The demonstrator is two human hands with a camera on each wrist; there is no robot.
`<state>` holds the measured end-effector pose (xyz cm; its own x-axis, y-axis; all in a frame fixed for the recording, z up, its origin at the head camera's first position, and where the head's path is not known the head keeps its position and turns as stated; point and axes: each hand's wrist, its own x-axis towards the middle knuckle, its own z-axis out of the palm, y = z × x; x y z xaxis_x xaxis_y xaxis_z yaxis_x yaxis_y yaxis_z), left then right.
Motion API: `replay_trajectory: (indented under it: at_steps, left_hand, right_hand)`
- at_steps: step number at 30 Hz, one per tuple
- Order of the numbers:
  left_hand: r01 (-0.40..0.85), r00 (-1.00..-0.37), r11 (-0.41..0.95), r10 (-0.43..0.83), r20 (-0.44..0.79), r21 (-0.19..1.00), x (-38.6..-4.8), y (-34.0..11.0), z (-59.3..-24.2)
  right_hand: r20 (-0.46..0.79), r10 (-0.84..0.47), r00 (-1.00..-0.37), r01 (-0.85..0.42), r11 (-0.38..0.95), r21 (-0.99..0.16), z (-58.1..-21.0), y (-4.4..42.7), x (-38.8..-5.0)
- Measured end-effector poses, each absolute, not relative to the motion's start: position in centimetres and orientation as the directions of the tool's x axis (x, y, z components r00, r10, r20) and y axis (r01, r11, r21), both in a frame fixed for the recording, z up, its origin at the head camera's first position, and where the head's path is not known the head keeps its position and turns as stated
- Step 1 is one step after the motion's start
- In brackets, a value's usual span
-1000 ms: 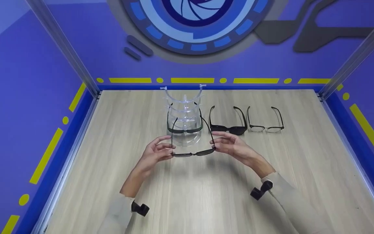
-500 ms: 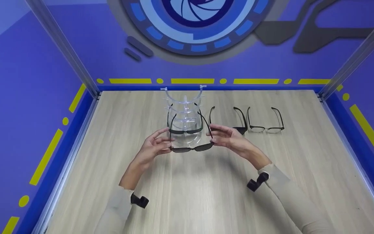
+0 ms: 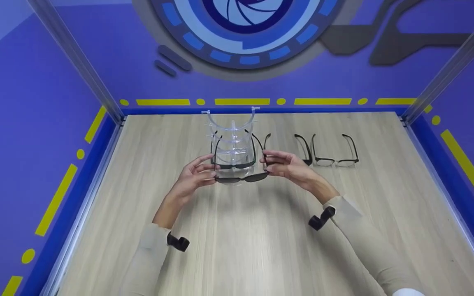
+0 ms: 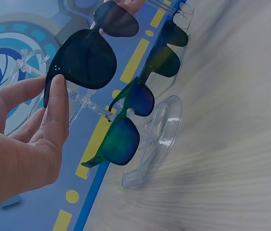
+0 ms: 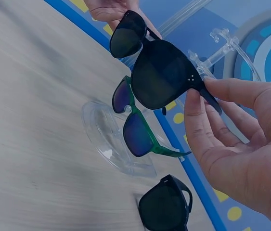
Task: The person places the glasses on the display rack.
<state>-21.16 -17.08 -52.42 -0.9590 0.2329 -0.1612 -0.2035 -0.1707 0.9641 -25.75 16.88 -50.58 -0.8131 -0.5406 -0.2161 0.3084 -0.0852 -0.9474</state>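
Both hands hold one pair of black sunglasses (image 3: 256, 177) by its two sides, lenses toward the person and temples pointing away. My left hand (image 3: 193, 177) pinches the left hinge end between thumb and fingers, as the left wrist view shows at the black frame (image 4: 88, 60). At the opposite hinge, my right hand (image 3: 292, 169) pinches the frame (image 5: 161, 74) likewise. Just behind stands a clear plastic glasses stand (image 3: 233, 128), with green-framed sunglasses (image 5: 139, 132) on its low tier. The held pair is in front of and above that pair, apart from it in the wrist views.
Right of the stand, dark sunglasses (image 3: 305, 154) lie on the wooden table (image 3: 237, 246), partly hidden by my right hand. Beside them lie clear-lens eyeglasses (image 3: 335, 162). The stand's upper arms hold no glasses. A blue panel wall (image 3: 105, 74) closes the back and sides.
Both hands have carried the black sunglasses away from the person, closer to the stand. My right hand now covers more of the dark sunglasses lying on the table.
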Motion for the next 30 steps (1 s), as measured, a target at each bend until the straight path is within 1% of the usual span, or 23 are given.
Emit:
replay_trajectory:
  at_steps: [11,17,30]
  left_hand:
    - [-0.218,-0.964,-0.210,0.195,-0.178,0.953,-23.9,-18.1,-52.3]
    - [-0.223,-0.966,-0.201,0.175,-0.190,0.954,-25.1,-18.2,-52.3]
    - [-0.216,-0.973,-0.225,0.127,-0.191,0.950,-27.0,-18.7,-52.5]
  right_hand:
    - [-0.248,-0.493,-0.834,0.338,-0.102,-0.936,-50.8,15.3,-28.3]
    - [-0.238,-0.469,-0.850,0.340,-0.146,-0.929,-50.9,14.7,-29.3]
    - [-0.265,-0.388,-0.883,0.359,-0.193,-0.913,-51.2,13.0,-30.6]
